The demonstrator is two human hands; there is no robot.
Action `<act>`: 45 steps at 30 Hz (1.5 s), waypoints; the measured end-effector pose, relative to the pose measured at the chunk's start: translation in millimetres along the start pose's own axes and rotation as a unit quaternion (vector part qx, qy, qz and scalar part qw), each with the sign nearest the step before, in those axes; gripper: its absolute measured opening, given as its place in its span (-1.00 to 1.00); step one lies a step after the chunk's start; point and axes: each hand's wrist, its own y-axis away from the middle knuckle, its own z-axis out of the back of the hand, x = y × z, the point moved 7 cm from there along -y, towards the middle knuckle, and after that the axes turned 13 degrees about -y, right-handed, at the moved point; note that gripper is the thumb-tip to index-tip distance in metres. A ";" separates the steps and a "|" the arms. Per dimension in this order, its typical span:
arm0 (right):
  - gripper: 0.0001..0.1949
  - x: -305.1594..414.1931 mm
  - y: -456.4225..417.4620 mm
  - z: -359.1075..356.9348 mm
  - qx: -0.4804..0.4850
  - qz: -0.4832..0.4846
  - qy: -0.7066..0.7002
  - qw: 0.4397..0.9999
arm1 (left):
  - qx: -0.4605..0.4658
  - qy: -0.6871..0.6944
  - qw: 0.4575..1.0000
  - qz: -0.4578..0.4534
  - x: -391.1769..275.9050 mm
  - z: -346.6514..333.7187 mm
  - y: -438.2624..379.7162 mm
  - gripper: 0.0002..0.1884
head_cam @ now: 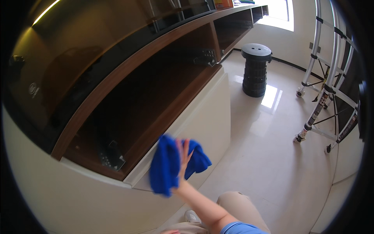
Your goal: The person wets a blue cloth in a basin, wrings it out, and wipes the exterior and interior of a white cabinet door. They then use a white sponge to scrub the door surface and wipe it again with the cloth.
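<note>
My right hand [184, 163] holds a blue cloth [165, 166] with its fingers spread, against the white panel [207, 114] below an open cabinet compartment [146, 93]. The cloth bunches on both sides of the fingers and looks slightly blurred. It covers part of the panel's near end, close to the brown wooden edge of the compartment. Only a sliver of my left hand [171, 231] shows at the bottom rim, by my beige trouser leg; its fingers are hidden.
Metal hinges [114, 158] sit inside the compartment's ends. Above it runs a dark glossy panel [67, 67]. A black collapsible stool [254, 70] stands on the shiny tiled floor [242, 163]. An aluminium telescopic ladder [330, 73] on castors is at the right.
</note>
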 end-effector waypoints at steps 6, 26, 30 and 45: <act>-0.54 -82.9 -179.7 148.3 -0.122 0.049 0.025 0.991 | 0.014 0.072 0.995 0.070 16.7 -7.0 -5.9 -0.86; -0.51 -80.0 -87.0 96.4 -0.061 0.011 -0.132 0.989 | 0.095 0.100 0.982 0.131 5.8 -22.4 -12.4 -0.88; -0.47 -180.3 -109.9 181.2 -0.161 -0.167 -0.360 0.904 | 0.117 0.080 0.981 0.134 10.4 -22.6 -8.2 -0.88; -0.49 -108.8 -44.0 106.9 -0.187 -0.054 -0.234 0.953 | 0.132 0.085 0.974 0.163 20.2 -37.1 -15.3 -0.90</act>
